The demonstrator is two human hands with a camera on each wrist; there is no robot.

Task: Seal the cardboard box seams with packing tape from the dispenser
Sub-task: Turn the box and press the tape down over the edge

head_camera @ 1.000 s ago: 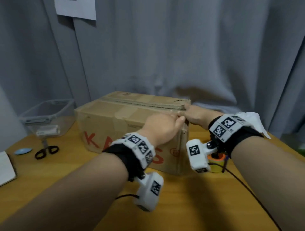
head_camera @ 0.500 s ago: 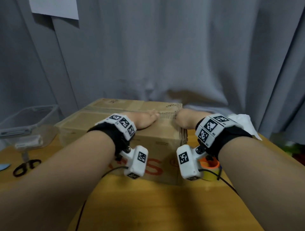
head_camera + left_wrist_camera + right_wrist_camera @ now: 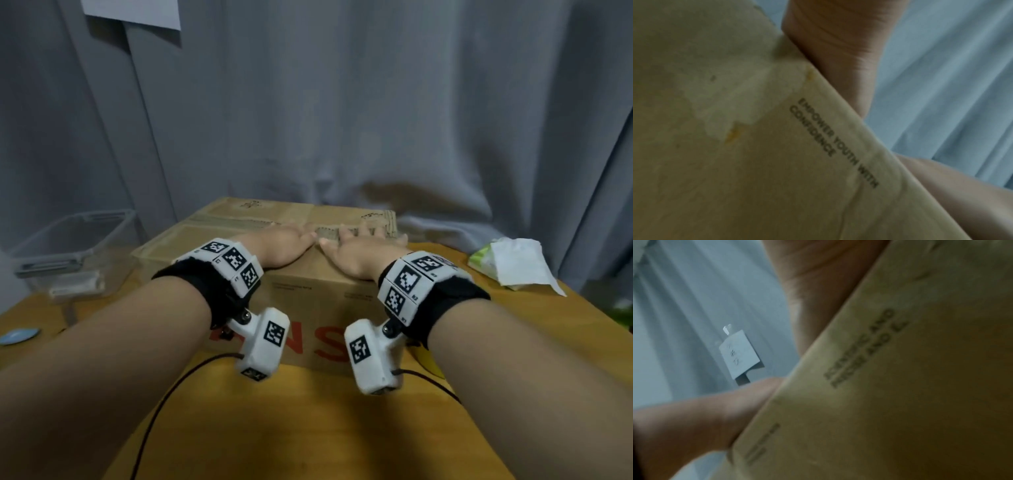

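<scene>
Pressing flat on top of cardboard box (image 3: 308, 291): left hand (image 3: 279, 246) and right hand (image 3: 359, 248), side by side, fingers straight and spread, thumbs nearly touching over centre seam. Box sat on wooden table (image 3: 308, 428), red lettering on near face. Clear plastic bin (image 3: 72, 246) stood left of box; white tissue pack (image 3: 513, 262) lay right. Grey curtain (image 3: 376, 102) hung behind. Wrist views showed box side only, blurred.

The cardboard box (image 3: 777, 162) carries small black print near its top edge reading "EMPOWER YOUTH WITH CONFIDENCE" in the left wrist view. Its front face shows big red letters, of which only "NS" can be read in the head view. A second black line in the right wrist view is blurred apart from the word "AND".
</scene>
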